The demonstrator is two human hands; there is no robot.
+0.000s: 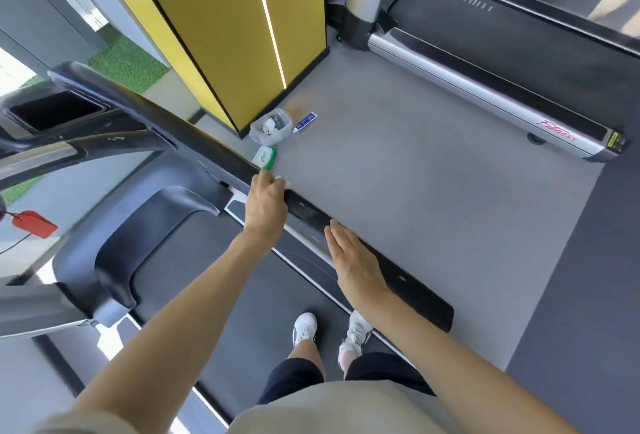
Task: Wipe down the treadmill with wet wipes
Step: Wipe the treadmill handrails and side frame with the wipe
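Note:
I stand on the treadmill belt [221, 295] and look down at its black right handrail [408, 291]. My left hand [266, 201] curls over the rail, and a small white edge of a wet wipe [281, 180] shows under its fingertips. Farther back on the same rail lies my right hand [353, 257], flat with straight fingers and holding nothing. A green and white pack of wet wipes [266, 156] lies on the grey floor just beyond the rail.
A clear plastic container [272, 127] and a small tube [304, 121] sit on the floor by a yellow pillar [221, 35]. A second treadmill [485, 87] stands to the right. The console [52, 111] and a red safety tag [33, 224] are at left.

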